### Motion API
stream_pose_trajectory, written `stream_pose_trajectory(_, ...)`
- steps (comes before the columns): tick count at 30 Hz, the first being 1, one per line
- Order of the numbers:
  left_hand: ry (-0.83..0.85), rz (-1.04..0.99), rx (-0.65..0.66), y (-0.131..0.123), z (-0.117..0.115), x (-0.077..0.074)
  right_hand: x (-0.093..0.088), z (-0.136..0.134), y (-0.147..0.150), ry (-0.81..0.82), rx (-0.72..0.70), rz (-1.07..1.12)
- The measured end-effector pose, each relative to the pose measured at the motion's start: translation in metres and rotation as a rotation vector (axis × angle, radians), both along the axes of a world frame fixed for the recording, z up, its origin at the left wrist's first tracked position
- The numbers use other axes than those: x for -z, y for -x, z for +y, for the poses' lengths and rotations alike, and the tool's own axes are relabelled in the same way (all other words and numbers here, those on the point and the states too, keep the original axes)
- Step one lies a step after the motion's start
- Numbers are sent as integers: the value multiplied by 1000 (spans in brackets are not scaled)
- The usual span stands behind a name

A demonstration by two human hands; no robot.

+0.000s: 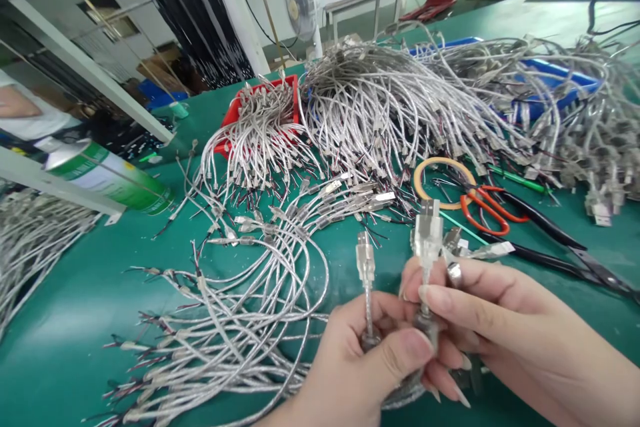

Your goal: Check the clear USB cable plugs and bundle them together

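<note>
My left hand [363, 363] is closed around silvery USB cables, its thumb pressed across them. One USB plug [365, 257] with a clear housing stands upright above that grip. My right hand [495, 320], with a ring on one finger, pinches a USB cable just below a second upright plug [429, 233]. Both hands touch near the cable's dark, thicker part; the lower fingers and the cable loops beneath are partly hidden. More plugs [493, 251] show behind the right hand. Left of my hands, a spread of silvery cables [250, 320] with stripped wire ends lies on the green table [75, 293].
Orange-handled scissors [487, 210], black-handled cutters [550, 227] and a tape roll [420, 177] lie to the right. Behind are a red bin [234, 113], a large cable heap [380, 100] and a blue tray [583, 77]. A green can [110, 177] stands left, behind a metal post.
</note>
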State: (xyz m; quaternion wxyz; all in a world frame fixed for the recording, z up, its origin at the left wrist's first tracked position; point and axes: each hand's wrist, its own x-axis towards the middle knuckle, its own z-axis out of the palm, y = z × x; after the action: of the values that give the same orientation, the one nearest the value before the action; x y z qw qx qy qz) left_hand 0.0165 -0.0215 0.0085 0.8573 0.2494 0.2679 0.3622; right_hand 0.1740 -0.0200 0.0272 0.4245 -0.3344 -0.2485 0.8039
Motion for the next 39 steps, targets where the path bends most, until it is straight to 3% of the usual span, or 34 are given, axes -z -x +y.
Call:
stream_pose_trajectory(16,-101,147,105,-1,-1,-3,8,-4,-5,-6,-26,-56)
stream_pose_trajectory(24,-210,314,184,0,1,-20,9,-6,-4,-27,-30,-164)
stream_pose_trajectory(31,-139,248,311,-6,1,-13,16,-12,-5,-23,-170,-156)
stream_pose_trajectory(34,-88,262,244,-5,1,-8,13,-10,-7,-54,-134,-166)
stream_pose_trajectory(39,13,109,11,-1,3,5,4,-4,-10,-87,111,-193)
